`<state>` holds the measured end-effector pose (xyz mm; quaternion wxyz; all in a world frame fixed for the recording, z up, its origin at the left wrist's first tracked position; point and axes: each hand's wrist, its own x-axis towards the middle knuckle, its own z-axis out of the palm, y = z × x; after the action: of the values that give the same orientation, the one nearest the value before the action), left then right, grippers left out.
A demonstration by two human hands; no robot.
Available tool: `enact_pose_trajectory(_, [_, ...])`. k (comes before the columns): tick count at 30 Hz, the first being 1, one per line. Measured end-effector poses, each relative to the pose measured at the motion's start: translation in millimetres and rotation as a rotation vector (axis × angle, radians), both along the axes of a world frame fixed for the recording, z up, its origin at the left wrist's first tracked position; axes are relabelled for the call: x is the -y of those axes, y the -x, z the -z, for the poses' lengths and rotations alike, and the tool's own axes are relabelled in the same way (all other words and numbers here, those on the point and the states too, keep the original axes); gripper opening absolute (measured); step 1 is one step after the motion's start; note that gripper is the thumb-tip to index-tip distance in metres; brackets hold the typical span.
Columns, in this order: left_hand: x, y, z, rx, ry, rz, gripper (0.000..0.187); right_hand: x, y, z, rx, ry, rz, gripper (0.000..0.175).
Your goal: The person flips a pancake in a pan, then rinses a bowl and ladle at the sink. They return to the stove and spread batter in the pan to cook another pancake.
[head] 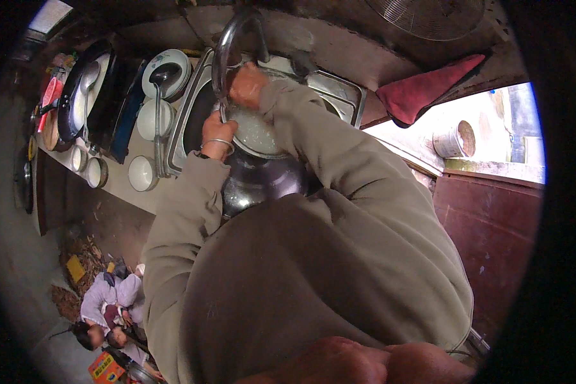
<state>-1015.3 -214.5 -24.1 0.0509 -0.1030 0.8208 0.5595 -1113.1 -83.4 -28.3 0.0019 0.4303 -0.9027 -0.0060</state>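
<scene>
At the steel sink (pixel 173 156), my left hand (pixel 218 134), with a bangle on its wrist, is closed around a thin handle or rim part below the curved faucet (pixel 221 53); what exactly it grips is hard to make out. My right hand (pixel 247 86), wet and slightly blurred, is beside the faucet, above a pan or basin of cloudy water (pixel 254 132); whether it holds anything cannot be told. A dark, shiny round vessel (pixel 264 180) lies nearer my body, below the cloudy water. My right sleeve covers part of the sink.
Left of the sink stand stacked plates (pixel 149 72) with a black ladle (pixel 165 74), white bowls (pixel 141 173) and a frying pan (pixel 67 115) with a spoon. A red cloth (pixel 427 89) hangs at right. People (pixel 110 302) are low at the left, beside firewood (pixel 84 245).
</scene>
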Motion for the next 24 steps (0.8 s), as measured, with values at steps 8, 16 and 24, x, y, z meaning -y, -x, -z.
enact_pose_trajectory(8, [0, 2, 16, -0.106, 0.007, -0.048, 0.022, -82, 1, 40, 0.483, 0.568, 0.624, 0.043])
enact_pose_trajectory(16, [33, 24, 32, -0.08, -0.14, -0.1, 0.016, -75, -87, 115, 1.357, 1.132, 1.043, 0.039])
enact_pose_trajectory(24, [36, 19, 12, -0.056, -0.082, -0.203, 0.02, -41, -106, 81, 0.178, 0.541, 0.223, 0.032])
